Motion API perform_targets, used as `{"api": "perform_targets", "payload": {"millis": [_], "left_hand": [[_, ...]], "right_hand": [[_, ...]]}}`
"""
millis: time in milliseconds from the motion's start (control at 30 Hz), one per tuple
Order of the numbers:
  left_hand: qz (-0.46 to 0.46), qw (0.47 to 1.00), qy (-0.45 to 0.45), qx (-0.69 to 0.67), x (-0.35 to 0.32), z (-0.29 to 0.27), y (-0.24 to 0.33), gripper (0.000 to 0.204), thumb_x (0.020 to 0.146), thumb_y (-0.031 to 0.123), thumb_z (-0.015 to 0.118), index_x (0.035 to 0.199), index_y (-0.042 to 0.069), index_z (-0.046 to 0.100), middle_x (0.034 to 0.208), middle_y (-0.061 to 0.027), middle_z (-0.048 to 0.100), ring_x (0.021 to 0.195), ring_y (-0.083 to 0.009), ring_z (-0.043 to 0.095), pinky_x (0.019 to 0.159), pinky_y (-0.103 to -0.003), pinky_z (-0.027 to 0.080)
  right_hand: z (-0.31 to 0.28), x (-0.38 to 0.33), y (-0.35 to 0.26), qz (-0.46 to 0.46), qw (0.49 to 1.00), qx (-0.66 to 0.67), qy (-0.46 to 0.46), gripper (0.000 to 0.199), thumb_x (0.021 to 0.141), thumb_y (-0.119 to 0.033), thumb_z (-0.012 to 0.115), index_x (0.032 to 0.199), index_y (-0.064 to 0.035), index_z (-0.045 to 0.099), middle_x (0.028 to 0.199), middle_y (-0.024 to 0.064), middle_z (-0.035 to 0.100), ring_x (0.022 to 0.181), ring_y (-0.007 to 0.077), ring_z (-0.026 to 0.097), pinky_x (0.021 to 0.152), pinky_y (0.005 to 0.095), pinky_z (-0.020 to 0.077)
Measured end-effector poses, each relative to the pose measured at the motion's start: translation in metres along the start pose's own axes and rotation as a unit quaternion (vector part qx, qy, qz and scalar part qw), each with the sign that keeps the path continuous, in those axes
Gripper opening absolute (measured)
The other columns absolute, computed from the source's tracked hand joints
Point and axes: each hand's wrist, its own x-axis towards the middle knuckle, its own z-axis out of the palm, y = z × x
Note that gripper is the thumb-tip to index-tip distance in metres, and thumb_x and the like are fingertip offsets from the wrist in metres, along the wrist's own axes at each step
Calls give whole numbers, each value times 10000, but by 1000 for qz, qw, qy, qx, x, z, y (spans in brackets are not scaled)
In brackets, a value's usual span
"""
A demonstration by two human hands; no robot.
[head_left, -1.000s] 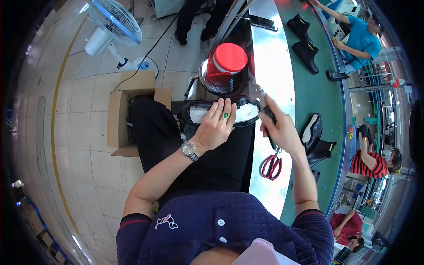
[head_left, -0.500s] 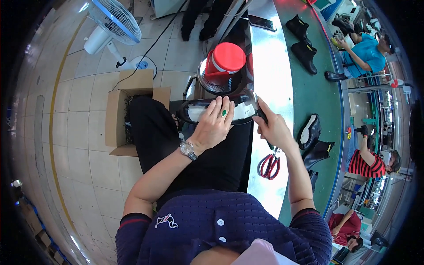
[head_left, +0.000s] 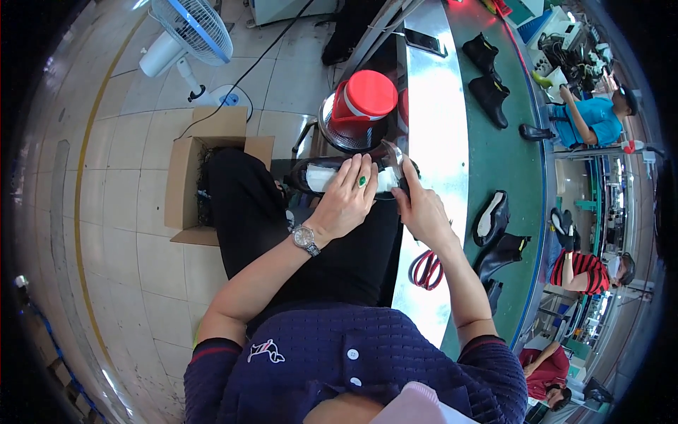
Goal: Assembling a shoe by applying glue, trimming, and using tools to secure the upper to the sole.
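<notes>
A black boot (head_left: 302, 177) lies across my lap with its bottom turned up, a white strip (head_left: 321, 179) along its middle. My left hand (head_left: 345, 201) grips the boot from above, its fingers stretched over the white strip. It wears a green-stone ring and, at the wrist, a metal watch. My right hand (head_left: 426, 212) is closed round the dark handle of a hammer-like tool with a curved metal head (head_left: 395, 157), held over the boot's right end. Whether the head touches the boot, I cannot tell. Red-handled pliers or scissors (head_left: 426, 271) lie on the metal ledge beside my right forearm.
Right of the metal ledge (head_left: 441, 106), a green belt (head_left: 494, 159) carries several black boots (head_left: 489, 99). A phone (head_left: 425, 42) rests on the ledge. Ahead stands a red-lidded jug (head_left: 372, 92). On the left are an open cardboard box (head_left: 185, 187) and a fan (head_left: 191, 32). Several people work beyond the belt.
My right hand has tilted the tool, bringing its curved head up and left over the boot. My left hand stays on the boot. The boots on the belt have shifted slightly nearer.
</notes>
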Motion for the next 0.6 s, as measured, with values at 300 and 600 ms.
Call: {"api": "perform_targets", "payload": {"millis": [300, 600], "left_hand": [[2, 1000, 6, -13, -2, -5, -1, 528, 769, 161, 666, 1204, -112, 540, 1240, -253, 545, 1208, -384, 518, 1063, -438, 387], [-62, 991, -23, -115, 17, -30, -3, 432, 776, 139, 673, 1140, -74, 579, 1168, -236, 572, 1135, -374, 555, 992, -415, 442]], "right_hand": [[-3, -1, -19, -3, 997, -65, -32, 618, 945, -128, 532, 1485, -79, 238, 636, 200, 631, 574, 375, 645, 574, 451, 514], [0, -6, -30, 29, 991, -118, -49, 626, 943, -149, 536, 1489, -94, 235, 624, 195, 629, 582, 392, 641, 600, 469, 517]]}}
